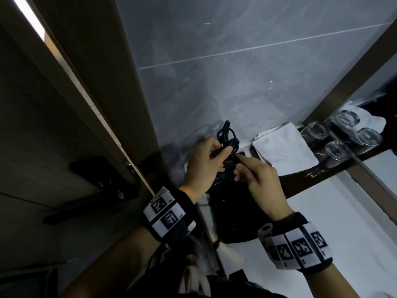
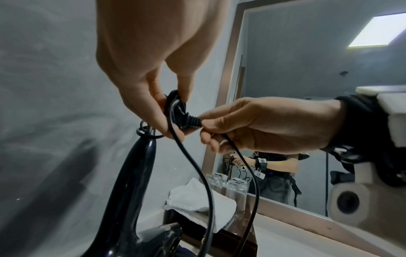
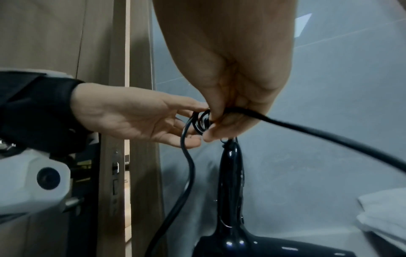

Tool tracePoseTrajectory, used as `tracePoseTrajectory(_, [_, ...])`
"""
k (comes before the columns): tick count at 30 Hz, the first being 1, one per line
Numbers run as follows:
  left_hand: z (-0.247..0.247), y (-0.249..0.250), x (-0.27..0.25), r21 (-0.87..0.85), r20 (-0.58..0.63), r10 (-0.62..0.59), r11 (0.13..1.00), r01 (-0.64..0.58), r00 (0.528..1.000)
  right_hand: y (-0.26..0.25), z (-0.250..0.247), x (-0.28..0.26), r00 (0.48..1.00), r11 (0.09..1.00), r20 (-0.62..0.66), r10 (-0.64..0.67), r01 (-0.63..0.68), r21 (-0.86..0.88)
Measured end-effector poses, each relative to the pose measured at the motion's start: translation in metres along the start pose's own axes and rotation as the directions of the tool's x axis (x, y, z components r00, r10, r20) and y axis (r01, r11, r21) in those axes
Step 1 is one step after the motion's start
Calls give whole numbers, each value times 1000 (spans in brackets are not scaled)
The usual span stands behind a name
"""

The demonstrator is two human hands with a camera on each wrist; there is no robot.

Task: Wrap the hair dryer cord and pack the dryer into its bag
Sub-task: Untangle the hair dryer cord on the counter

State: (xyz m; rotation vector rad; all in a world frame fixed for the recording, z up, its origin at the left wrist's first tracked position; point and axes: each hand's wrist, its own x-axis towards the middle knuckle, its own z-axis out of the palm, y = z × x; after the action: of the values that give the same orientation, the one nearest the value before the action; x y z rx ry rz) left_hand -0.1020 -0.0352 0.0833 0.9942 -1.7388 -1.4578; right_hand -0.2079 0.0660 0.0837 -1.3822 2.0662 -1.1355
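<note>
My left hand (image 2: 153, 57) pinches the coiled cord (image 2: 197, 165) at the top of the dryer's (image 3: 230, 191) handle. My right hand (image 2: 270, 125) has its grip on the ribbed cord end (image 2: 191, 120). The dryer stands handle-up on the surface (image 1: 322, 211), beside a folded towel (image 1: 283, 147).

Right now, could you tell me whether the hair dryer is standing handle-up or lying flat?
Handle-up. The hair dryer has its handle rising to the left hand and right hand, which pinch the cord at its top.
</note>
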Motion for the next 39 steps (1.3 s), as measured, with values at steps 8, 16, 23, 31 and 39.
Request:
tracePoseTrajectory(8, [2, 2, -10, 20, 28, 22, 1000, -22, 999, 5, 4, -9, 992, 997, -112, -56, 61, 46])
tracePoseTrajectory(16, [-9, 0, -13, 298, 61, 120, 945, -132, 991, -11, 16, -15, 986, 992, -134, -99, 88, -86])
tracePoseTrajectory(23, [-21, -1, -20, 358, 86, 168, 915, -188, 982, -16, 30, -14, 969, 988, -204, 142, -125, 92])
tracePoseTrajectory(31, [-27, -7, -34, 182, 98, 153, 969, -169, 983, -17, 26, -16, 956, 952, -143, 257, -224, 210])
tracePoseTrajectory(39, [-26, -6, -30, 50, 103, -7, 999, 2, 995, -10, 15, -18, 974, 899, 33, 225, -220, 379])
